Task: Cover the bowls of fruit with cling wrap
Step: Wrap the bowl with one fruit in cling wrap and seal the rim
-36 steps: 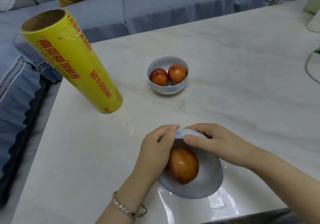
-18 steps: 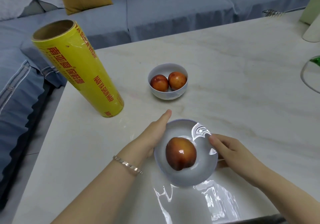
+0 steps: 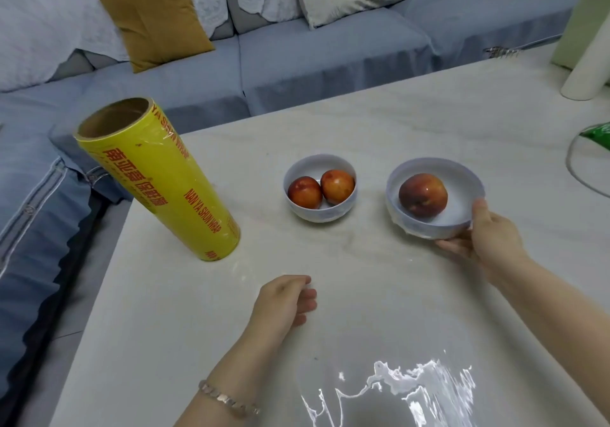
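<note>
Head view: the right hand (image 3: 488, 238) grips the near rim of the one-fruit bowl (image 3: 462, 176), thumb on top, fingers beneath. The left hand (image 3: 284, 301) rests loosely curled on the marble table (image 3: 396, 123), holding nothing. The two-fruit bowl (image 3: 317, 162) stands between the upright cling wrap roll (image 3: 158, 179) and the held bowl.

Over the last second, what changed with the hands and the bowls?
The one-fruit bowl moved away from the near table edge, to the right of the two-fruit bowl. The right hand now grips its rim alone; the left hand let go and sits loosely curled over the table. The two-fruit bowl and the yellow wrap roll stayed put.
</note>
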